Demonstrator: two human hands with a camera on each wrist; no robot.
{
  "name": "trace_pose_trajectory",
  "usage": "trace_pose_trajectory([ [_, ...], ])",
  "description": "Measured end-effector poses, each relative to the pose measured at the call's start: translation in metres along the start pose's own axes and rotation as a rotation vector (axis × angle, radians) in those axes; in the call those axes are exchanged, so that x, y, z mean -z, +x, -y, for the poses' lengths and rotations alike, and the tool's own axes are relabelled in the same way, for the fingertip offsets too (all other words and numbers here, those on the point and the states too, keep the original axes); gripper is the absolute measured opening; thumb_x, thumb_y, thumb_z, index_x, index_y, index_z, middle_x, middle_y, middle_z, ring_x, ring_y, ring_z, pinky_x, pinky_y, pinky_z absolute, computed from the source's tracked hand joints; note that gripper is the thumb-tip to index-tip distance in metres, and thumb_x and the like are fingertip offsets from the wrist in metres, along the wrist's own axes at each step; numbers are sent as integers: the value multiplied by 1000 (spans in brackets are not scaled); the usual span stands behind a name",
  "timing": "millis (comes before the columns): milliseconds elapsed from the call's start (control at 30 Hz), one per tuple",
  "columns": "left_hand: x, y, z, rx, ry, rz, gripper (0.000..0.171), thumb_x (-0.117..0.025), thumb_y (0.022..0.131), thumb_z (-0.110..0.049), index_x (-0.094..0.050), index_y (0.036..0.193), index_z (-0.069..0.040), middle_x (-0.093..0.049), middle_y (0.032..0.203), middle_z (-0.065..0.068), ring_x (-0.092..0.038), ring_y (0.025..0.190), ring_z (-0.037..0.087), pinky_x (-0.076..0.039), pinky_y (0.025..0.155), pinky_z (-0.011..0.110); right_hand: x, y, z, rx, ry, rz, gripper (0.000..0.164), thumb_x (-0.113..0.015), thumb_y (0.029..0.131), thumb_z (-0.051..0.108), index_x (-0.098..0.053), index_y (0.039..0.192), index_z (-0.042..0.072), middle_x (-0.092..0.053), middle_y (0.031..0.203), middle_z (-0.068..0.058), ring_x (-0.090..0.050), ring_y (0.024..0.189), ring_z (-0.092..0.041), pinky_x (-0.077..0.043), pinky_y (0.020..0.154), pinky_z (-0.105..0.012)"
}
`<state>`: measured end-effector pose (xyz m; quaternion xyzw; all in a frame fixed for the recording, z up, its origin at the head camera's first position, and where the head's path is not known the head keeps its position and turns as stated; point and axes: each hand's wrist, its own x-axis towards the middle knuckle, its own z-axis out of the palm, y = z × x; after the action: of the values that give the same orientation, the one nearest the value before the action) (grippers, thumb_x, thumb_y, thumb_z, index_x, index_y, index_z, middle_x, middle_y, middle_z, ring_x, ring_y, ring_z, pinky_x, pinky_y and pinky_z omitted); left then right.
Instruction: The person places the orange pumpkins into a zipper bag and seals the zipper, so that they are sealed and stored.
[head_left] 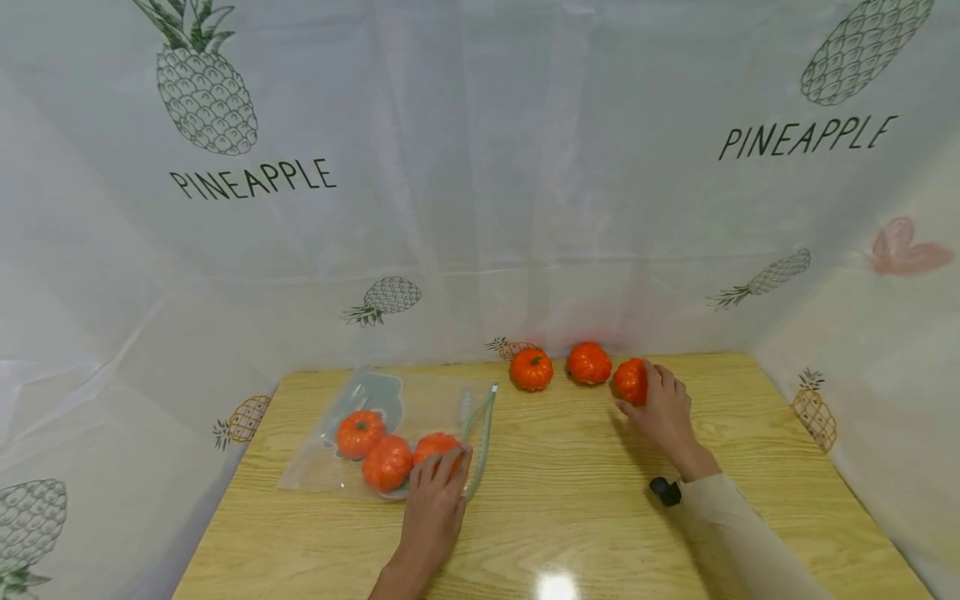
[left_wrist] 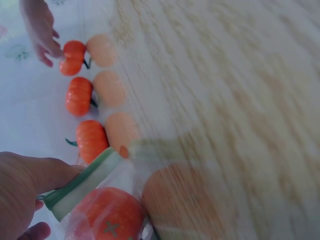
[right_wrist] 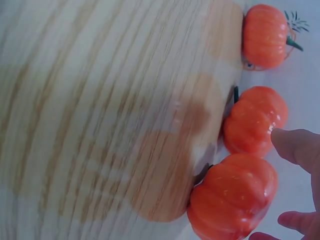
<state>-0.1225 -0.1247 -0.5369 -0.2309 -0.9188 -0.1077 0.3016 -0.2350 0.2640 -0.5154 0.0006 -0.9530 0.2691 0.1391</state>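
Open lane through the lower middle of the desk [head_left: 555, 483]
In the head view, the bag [head_left: 429, 403] and left hand [head_left: 437, 502] obstruct lower left, the sleeve [head_left: 735, 525] lower right; three loose pumpkins [head_left: 588, 363] bar upper centre-right.

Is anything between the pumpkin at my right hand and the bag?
Straight left, yes: the middle pumpkin and left pumpkin of the back row. In front of them, nothing visible until the bag, whose zip edge the left hand holds.
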Motion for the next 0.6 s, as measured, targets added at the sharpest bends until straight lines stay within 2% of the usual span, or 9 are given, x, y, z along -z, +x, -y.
trace_pose_trajectory([
  [333, -1, -1, 1, 4, -2, -2, 74, -96, 62, 2, -74, 133, -7, -65, 130, 4, -57, 109, 27, -50, 92, 44, 0, 9, -6, -68, -35, 48, 85, -81, 91, 21, -34, 152, -14, -36, 146, -46, -34, 130, -67, -31, 105, -78],
  [600, -1, -1, 2, 2, 2, -3, 77, -98, 61, 0, -74, 134, -8, -65, 129, 3, -57, 110, 27, -49, 92, 44, 0, 13, -11, -58, -18, 39, 76, -81, 91, 17, -39, 146, -15, -41, 140, -49, -37, 127, -68, -33, 102, -78],
])
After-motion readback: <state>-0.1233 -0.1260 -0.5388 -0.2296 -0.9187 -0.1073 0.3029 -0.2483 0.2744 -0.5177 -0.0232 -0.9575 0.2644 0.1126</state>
